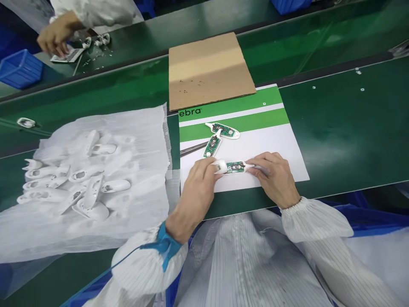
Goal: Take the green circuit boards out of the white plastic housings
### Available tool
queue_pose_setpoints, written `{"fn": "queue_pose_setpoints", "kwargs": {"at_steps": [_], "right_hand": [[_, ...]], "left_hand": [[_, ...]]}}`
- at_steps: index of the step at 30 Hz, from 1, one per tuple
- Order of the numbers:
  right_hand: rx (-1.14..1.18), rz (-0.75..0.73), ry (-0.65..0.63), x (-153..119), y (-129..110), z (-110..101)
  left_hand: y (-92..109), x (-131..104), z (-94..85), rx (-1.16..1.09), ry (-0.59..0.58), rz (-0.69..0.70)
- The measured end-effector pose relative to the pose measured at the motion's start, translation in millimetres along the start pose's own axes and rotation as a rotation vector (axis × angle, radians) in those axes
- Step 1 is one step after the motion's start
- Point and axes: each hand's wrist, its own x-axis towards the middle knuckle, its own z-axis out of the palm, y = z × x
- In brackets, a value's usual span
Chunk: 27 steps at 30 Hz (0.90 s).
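A slim white plastic housing with a green circuit board (235,167), shaped like a digital thermometer, lies level between my hands above the white sheet (275,153). My left hand (198,181) is closed on a white plastic shell piece (221,166) at the housing's left end; whether the two are joined is hidden. At the other end, my right hand (273,177) pinches the narrow white tip of the housing. Just beyond my fingers lie two similar board-filled housings, one slanted (212,146) and one farther back (225,130), touching or overlapping. Dark tweezers (193,149) rest beside them.
Several empty white shells (92,192) lie on a white foam sheet (140,221) to the left. Cardboard (207,72) sits behind the printed sheet. Across the green conveyor (134,79), a co-worker's hand (57,36) works near a blue bin (21,68). A blue wrist strap (166,245) trails its cord.
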Motion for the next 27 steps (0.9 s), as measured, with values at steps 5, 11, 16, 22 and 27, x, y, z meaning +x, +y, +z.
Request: {"fn": "queue_pose_setpoints", "kwargs": {"at_steps": [5,11,16,22,27], "right_hand": [[0.049,0.032,0.039,-2,0,5],[0.071,0.088,0.035,-3,-1,5],[0.079,0.081,0.034,-2,1,5],[0.084,0.068,0.042,-2,3,6],[0.099,0.081,0.031,-2,2,5]], "left_hand": [[13,28,24.6,0.079,-0.146,0.207],[12,30,24.9,0.104,-0.157,0.254],[16,33,19.4,0.066,-0.193,0.210],[13,34,20.6,0.079,-0.204,0.229],[13,38,18.2,0.032,-0.231,0.195]]}}
